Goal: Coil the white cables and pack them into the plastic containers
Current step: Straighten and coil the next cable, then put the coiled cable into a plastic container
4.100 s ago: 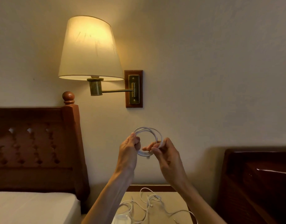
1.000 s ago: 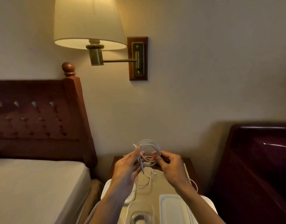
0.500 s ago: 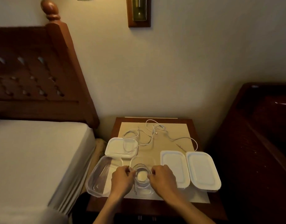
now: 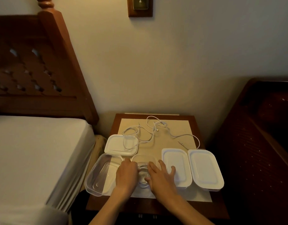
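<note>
Where hands rest: white coiled cable (image 4: 142,173), looped flat.

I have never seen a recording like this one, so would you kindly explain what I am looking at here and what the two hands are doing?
There is no machine: a person wears a wide-angle camera on the head, looking down at their own bare hands. They stand at a small wooden bedside table between a white-sheeted bed and dark wooden furniture. The left hand and right hand press a coiled white cable into a clear plastic container; neither shows a closed grip. An empty clear container sits at the left, a white-lidded container behind it and two more white-lidded containers at the right. Loose white cables still lie uncoiled at the back.
</note>
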A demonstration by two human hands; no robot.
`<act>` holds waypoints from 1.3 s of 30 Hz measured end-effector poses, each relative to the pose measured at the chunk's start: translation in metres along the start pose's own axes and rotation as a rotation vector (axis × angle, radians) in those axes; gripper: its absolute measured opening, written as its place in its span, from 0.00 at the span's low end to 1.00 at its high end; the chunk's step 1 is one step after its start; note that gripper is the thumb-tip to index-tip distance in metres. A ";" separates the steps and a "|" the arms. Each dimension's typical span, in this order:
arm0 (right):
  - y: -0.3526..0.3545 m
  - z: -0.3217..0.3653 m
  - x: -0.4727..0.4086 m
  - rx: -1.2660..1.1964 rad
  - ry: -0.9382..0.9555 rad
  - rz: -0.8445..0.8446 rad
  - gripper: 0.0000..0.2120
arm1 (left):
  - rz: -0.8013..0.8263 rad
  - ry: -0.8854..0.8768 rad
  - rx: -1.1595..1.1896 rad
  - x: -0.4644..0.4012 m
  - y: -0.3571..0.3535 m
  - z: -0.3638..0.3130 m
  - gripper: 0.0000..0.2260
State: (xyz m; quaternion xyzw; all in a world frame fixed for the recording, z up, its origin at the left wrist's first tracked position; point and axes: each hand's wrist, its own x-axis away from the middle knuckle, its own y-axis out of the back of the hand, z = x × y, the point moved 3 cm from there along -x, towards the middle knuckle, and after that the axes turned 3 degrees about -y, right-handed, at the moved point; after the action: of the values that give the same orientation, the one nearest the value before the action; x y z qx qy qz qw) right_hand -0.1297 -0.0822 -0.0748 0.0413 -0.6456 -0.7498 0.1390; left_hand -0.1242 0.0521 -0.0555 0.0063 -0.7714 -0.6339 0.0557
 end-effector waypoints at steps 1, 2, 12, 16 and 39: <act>0.002 0.000 0.001 -0.002 -0.013 0.027 0.26 | -0.016 0.002 0.042 0.003 0.000 0.001 0.09; -0.001 -0.002 0.000 0.027 -0.004 0.018 0.26 | -0.039 -0.009 0.074 0.006 0.000 0.003 0.08; 0.001 0.003 -0.006 0.151 -0.059 0.094 0.26 | 0.064 -0.105 -0.095 0.032 0.005 -0.013 0.02; -0.005 0.001 -0.006 0.144 -0.022 0.062 0.28 | 0.053 -0.120 -0.138 0.033 0.001 -0.005 0.08; 0.024 0.042 -0.142 -0.338 -0.185 0.039 0.08 | -0.141 0.423 0.370 -0.104 0.027 0.128 0.07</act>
State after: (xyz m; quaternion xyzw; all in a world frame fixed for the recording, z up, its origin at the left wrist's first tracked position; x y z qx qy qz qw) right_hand -0.0004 -0.0080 -0.0612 -0.0640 -0.5211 -0.8454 0.0985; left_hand -0.0311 0.1908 -0.0620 0.2019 -0.8429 -0.4692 0.1690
